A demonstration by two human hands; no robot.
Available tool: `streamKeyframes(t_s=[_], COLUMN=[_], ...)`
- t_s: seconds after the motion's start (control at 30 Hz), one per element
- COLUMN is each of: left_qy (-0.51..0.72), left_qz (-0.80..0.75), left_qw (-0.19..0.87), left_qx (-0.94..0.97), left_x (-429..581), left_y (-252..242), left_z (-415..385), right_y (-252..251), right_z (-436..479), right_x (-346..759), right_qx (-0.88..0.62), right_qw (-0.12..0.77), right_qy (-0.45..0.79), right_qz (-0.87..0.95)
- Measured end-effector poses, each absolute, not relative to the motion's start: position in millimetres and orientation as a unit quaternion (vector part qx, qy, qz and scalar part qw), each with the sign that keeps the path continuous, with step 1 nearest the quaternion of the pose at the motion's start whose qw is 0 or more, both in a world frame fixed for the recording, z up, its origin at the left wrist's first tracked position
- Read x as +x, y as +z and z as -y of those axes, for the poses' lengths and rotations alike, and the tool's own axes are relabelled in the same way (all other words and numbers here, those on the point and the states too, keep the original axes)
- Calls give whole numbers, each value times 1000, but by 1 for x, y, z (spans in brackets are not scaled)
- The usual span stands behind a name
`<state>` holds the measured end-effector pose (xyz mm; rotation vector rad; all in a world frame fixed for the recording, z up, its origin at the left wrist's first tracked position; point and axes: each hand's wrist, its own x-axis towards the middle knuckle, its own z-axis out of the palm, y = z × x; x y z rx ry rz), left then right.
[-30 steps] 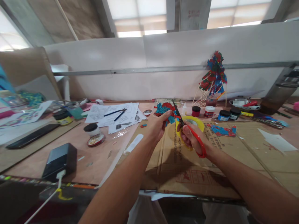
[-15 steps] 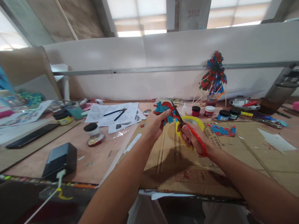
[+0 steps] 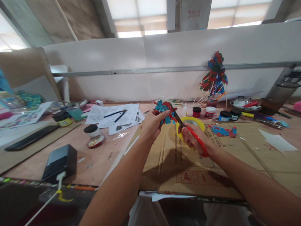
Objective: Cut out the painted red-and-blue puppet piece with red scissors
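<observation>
My left hand (image 3: 153, 123) pinches a small blue and red painted cutout (image 3: 161, 107) between thumb and fingers, above the cardboard. My right hand (image 3: 193, 140) is closed on red-handled scissors (image 3: 199, 140). Their dark blades point up and left and meet the cutout's right side. Whether the blades are fully together is hard to tell. Beneath the right hand lies a yellow roll of tape (image 3: 201, 123), partly covered by it. Another blue and red cutout (image 3: 223, 131) rests flat on the cardboard to the right.
A cardboard sheet (image 3: 169, 174) covers the table under my hands. Behind stand paint jars (image 3: 210, 112) and a cup of painted figures on sticks (image 3: 215, 75). Printed drawings (image 3: 94, 113), a jar with a black lid (image 3: 91, 129) and a black power bank (image 3: 60, 164) are on the left.
The scissor blades, apart before, have come closer together at the cutout's right side. My left hand and the cutout have shifted slightly left.
</observation>
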<state>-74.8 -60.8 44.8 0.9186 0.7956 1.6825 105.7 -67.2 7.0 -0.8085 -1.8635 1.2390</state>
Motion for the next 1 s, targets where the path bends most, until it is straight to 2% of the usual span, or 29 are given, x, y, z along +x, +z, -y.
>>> streamKeyframes(t_s=[0.57,0.77,1.0], left_qy=[712,722,689], left_qz=[-319,-319,-317], left_qw=[554,532,564], left_qx=[291,305,327], left_x=[-71,-73,-71], left_y=[48,46,43], left_z=[64,62,64], right_y=[9,5,-4], right_z=[66,65,63], right_x=[103,103,104], right_qx=[-332,-326,-306], right_qw=[387,388,426], right_qy=[435,485,507], right_qz=[742,713,684])
